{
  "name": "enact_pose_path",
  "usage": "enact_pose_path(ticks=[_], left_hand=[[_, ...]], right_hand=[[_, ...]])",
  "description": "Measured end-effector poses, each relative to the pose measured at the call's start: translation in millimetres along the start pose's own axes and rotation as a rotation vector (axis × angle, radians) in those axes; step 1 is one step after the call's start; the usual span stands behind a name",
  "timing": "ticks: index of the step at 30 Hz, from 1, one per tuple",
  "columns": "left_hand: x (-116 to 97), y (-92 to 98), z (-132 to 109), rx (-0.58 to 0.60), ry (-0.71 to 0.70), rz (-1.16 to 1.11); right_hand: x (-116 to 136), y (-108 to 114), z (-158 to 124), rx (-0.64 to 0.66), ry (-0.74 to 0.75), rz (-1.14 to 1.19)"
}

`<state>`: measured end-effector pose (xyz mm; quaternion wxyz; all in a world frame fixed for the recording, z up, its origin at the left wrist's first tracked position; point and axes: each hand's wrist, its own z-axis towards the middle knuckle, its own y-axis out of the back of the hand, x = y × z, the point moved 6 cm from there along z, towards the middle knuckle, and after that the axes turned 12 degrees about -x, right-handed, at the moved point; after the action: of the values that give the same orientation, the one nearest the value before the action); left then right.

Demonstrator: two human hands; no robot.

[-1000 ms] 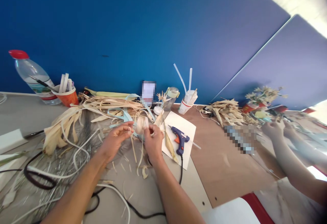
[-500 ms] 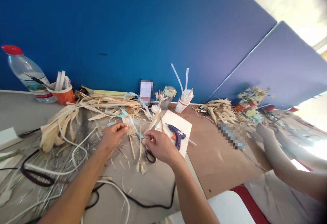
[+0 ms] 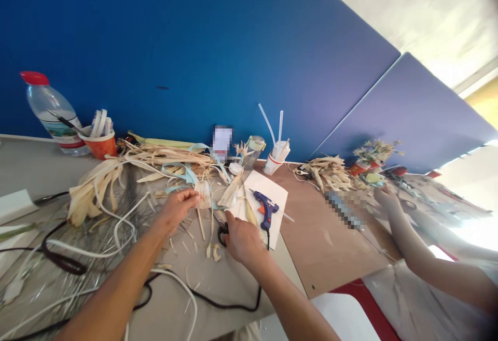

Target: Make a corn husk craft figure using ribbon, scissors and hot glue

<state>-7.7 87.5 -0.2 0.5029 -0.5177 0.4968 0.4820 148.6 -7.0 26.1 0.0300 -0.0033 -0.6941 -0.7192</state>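
My left hand pinches a small pale piece of dried corn husk above the grey table. My right hand lies low on the table with its fingers closed over the black handles of a pair of scissors. A blue hot glue gun rests on a white sheet of paper just right of my right hand; its black cord runs back toward me.
Heaps of dried husk strips and white and black cables cover the left of the table. A water bottle, an orange cup and a cup of glue sticks stand along the blue wall. Another person's hand works at the right.
My right hand left the husk piece, dropped to the table and closed on the scissors. My left hand kept the husk. The view swung slightly.
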Motion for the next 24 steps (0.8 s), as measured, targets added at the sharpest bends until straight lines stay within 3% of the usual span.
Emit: enact_pose_path(ticks=[5,11,14,19,24], left_hand=[[2,2.5,1,-0.015,0.051,-0.083],[8,7.7,5,-0.047,0.079,-0.117],[8,8.5,5,-0.057,0.081,-0.125],[7,0.2,1,-0.002,0.098,-0.143],[6,-10.5,-5,0.078,0.108,-0.139]], right_hand=[[-17,-2,-1,0.056,-0.057,0.233],[-57,-4,-18,0.032,-0.230,0.845],[-64,4,-20,0.044,-0.307,1.124],[-42,15,6,-0.071,-0.382,1.469],[-6,-5,50,-0.257,-0.344,1.519]])
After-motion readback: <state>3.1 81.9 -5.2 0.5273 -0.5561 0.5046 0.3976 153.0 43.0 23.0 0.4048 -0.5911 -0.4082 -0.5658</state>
